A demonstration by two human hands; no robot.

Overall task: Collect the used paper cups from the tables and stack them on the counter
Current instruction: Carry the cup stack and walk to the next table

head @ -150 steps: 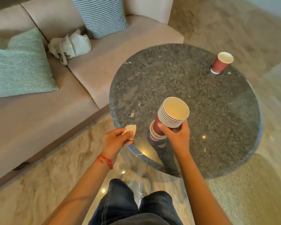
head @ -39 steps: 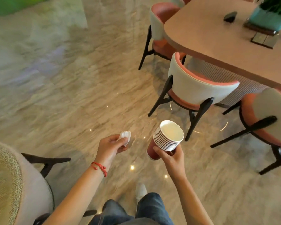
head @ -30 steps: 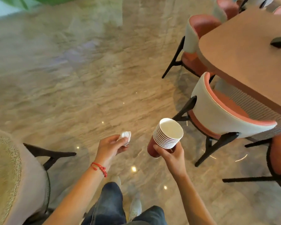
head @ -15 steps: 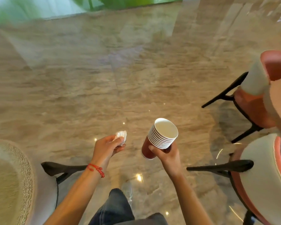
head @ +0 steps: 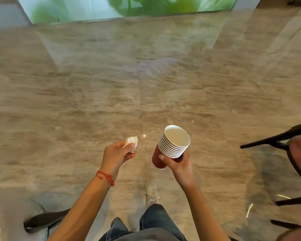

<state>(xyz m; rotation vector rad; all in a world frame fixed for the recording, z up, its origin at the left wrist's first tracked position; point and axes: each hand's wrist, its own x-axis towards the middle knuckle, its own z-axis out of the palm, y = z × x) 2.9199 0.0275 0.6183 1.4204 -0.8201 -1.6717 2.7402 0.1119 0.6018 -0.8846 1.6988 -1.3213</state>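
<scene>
My right hand (head: 178, 164) grips a tilted stack of several nested red paper cups (head: 172, 145) with white rims, its open mouth facing up and away from me. My left hand (head: 117, 154) pinches a crumpled white tissue (head: 132, 142) between thumb and fingers. A red bracelet (head: 105, 177) circles my left wrist. Both hands hang in front of me above the polished stone floor. No table or counter is in view.
A pink-seated chair with black legs (head: 285, 141) stands at the right edge. Another chair's black leg (head: 45, 219) shows at the lower left. Wide beige marble floor (head: 146, 84) stretches ahead to a window with green foliage (head: 129, 6). My jeans and shoe (head: 150, 192) are below.
The view has swung left, away from the pink table and chairs, toward open floor and a window. Both hands keep the same grips on cups and tissue.
</scene>
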